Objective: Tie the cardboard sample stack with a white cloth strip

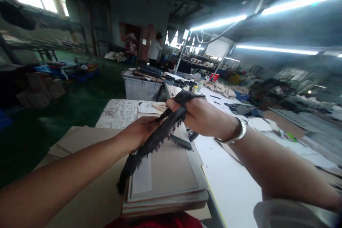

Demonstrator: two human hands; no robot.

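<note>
A dark fabric strip (155, 139) with frayed edges hangs between my two hands. Its lower end droops toward the near left corner of a stack of boards (171, 171). My right hand (199, 114), with a silver bangle at the wrist, is closed on the bunched upper part of the strip. My left hand (145, 130) grips it farther down, its fingertips partly hidden behind the cloth. Beneath the hands, a small grey block-like piece (181, 141) with a fringed edge lies on the stack.
Large tan card sheets (88, 142) lie left of the stack, with a worn white surface (114, 112) beyond them. To the right runs a long white table (227, 178) carrying fabric pieces. A white bin (143, 87) stands ahead. A person (154, 50) stands in the background.
</note>
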